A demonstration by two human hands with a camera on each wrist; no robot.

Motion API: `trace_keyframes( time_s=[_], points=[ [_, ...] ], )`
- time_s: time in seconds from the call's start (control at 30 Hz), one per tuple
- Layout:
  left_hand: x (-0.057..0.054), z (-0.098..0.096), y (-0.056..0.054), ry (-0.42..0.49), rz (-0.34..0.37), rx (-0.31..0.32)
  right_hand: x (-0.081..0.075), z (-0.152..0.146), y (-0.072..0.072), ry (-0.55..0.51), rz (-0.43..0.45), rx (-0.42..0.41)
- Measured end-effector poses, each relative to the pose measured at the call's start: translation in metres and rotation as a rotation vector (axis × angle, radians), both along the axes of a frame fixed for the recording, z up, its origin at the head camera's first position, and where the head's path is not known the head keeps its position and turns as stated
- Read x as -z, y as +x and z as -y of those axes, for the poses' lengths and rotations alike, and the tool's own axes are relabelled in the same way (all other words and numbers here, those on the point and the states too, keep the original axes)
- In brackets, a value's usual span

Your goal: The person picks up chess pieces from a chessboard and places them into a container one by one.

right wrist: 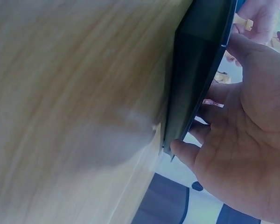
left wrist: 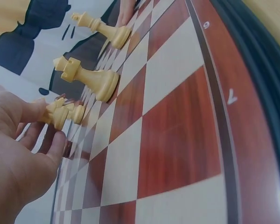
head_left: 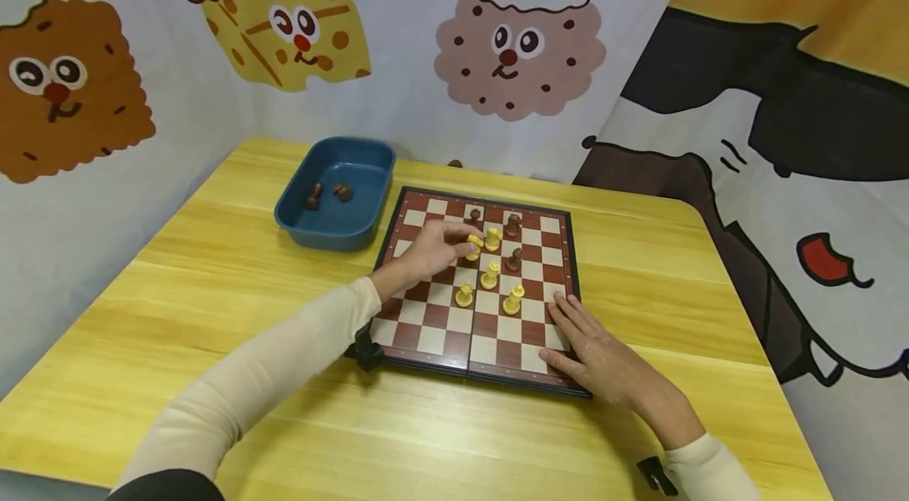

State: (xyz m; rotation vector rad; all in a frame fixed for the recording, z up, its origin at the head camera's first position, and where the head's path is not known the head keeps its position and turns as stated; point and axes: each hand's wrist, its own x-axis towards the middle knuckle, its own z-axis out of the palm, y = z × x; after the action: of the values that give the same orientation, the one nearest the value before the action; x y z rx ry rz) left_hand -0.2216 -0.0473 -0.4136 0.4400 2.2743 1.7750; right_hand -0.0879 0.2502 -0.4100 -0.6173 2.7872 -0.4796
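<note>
A chessboard (head_left: 447,317) with red-brown and white squares lies on the table. Near its middle, my left hand (head_left: 435,248) pinches a yellow chess piece (head_left: 473,248) between thumb and fingers; the left wrist view shows this chess piece (left wrist: 57,115) partly covered by the fingertips. Around it stand other yellow pieces, among them a rook (head_left: 489,275), a crowned piece (head_left: 514,300) and a smaller one (head_left: 465,295). Dark brown pieces (head_left: 513,259) stand among them and towards the far side. My right hand (head_left: 592,347) rests on the board's near right corner, fingers extended.
A blue plastic tray (head_left: 334,237) stands left of the board, with a few brown chess pieces (head_left: 314,196) lying in it. The wooden table (head_left: 213,288) extends on all sides of the board. Behind hangs a cloth (head_left: 398,51) printed with cartoon figures.
</note>
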Motion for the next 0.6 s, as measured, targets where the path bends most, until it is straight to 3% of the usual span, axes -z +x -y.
trace_keyframes(
  time_s=[0.3,0.6],
  points=[
    [-0.005,0.005,-0.003,0.026,-0.036,-0.016,-0.002,0.001,-0.002,0.015,-0.018,-0.009],
    [-0.011,0.019,-0.003,-0.08,-0.129,-0.009,-0.004,0.0,0.0,0.007,0.001,-0.018]
  ],
)
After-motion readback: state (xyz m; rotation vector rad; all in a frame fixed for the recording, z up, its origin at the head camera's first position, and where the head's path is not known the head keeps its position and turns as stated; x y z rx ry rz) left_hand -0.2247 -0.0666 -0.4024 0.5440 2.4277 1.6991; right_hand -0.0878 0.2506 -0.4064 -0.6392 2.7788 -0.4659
